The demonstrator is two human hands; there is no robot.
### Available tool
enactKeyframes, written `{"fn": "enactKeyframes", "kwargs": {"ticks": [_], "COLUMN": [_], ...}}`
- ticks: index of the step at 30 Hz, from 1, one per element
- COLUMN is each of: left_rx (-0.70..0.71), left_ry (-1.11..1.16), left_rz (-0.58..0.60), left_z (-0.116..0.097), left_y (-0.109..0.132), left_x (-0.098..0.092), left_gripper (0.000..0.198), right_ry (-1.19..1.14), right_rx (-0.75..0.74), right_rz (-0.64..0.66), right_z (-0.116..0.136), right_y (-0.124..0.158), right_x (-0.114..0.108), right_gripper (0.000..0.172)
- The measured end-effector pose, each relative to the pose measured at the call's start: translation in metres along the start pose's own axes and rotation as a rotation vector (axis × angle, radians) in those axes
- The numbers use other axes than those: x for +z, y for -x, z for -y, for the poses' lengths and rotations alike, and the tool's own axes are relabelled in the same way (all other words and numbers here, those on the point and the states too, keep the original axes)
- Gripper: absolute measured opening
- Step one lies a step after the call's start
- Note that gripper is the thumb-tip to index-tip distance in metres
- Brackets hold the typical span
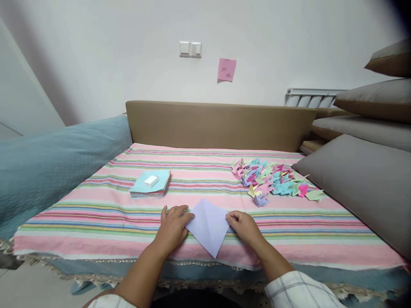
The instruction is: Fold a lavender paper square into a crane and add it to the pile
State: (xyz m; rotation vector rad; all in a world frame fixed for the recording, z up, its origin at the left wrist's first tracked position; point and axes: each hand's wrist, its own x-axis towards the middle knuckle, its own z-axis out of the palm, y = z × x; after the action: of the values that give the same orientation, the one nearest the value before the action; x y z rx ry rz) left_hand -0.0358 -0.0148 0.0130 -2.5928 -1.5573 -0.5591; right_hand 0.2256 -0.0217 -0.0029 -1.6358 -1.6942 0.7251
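A light purple square of origami paper (208, 229) lies turned like a diamond, one corner toward me, with a crease running down its middle. My left hand (173, 226) is at its left corner, the thumb over the edge and the other fingers loosely bent beside it; what lies under the thumb is hidden. At the right corner, my right hand (244, 226) pinches the paper between thumb and curled fingers. Back to the left sits a stack of coloured paper (149, 186), blue sheet on top, with a small white block (151, 181) on it.
Folded paper cranes (276, 179) in many colours are heaped at the back right. Striped cloth (105, 205) covers the seat. Grey cushions (356, 184) pile up on the right, a blue-covered armrest (80, 145) stands left, and a brown backrest (218, 126) closes the far side.
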Motion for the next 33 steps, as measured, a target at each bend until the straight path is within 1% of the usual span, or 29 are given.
{"fn": "enactKeyframes", "kwargs": {"ticks": [2,4,7,9,11,15,18,21,25,27,30,33], "left_rx": [0.051,0.075,0.059,0.044,0.029,-0.011,-0.063,-0.125,-0.198,-0.220,-0.221,-0.207], "left_ry": [0.014,0.021,0.022,0.030,0.034,0.028,0.046,0.067,0.080,0.069,0.021,-0.031], "left_rz": [0.010,0.024,0.047,0.068,0.088,0.114,0.129,0.137,0.142,0.136,0.099,0.058], "left_z": [-0.003,-0.004,-0.004,-0.003,-0.001,0.002,0.004,0.006,0.008,0.008,0.005,0.003], "left_y": [0.003,0.004,0.004,0.003,0.001,-0.002,-0.003,-0.005,-0.007,-0.008,-0.008,-0.008], "left_x": [0.000,0.000,0.002,0.002,0.002,-0.003,-0.007,-0.010,-0.010,-0.009,-0.008,-0.007], "left_gripper": [0.042,0.037,0.031,0.029,0.028,0.019,0.012,0.007,0.015,0.020,0.025,0.025], "right_ry": [0.012,0.006,0.016,0.065,0.121,0.196,0.241,0.231,0.189,0.193,0.225,0.263], "right_rx": [-0.017,-0.044,-0.050,-0.026,-0.041,-0.126,-0.126,-0.126,-0.119,-0.116,-0.105,-0.064], "right_rz": [0.032,0.062,0.086,0.099,0.110,0.128,0.093,0.059,0.050,0.028,-0.035,-0.098], "right_z": [0.000,-0.001,-0.007,-0.011,-0.013,-0.011,-0.009,-0.011,-0.013,-0.013,-0.014,-0.015], "right_y": [0.001,0.001,0.000,-0.001,-0.001,0.000,-0.001,-0.002,-0.005,-0.006,-0.008,-0.010], "right_x": [-0.002,-0.004,-0.006,-0.006,-0.007,-0.008,-0.007,-0.006,-0.005,-0.004,0.000,0.005], "right_gripper": [0.031,0.031,0.030,0.034,0.035,0.022,0.017,0.020,0.020,0.023,0.028,0.028]}}
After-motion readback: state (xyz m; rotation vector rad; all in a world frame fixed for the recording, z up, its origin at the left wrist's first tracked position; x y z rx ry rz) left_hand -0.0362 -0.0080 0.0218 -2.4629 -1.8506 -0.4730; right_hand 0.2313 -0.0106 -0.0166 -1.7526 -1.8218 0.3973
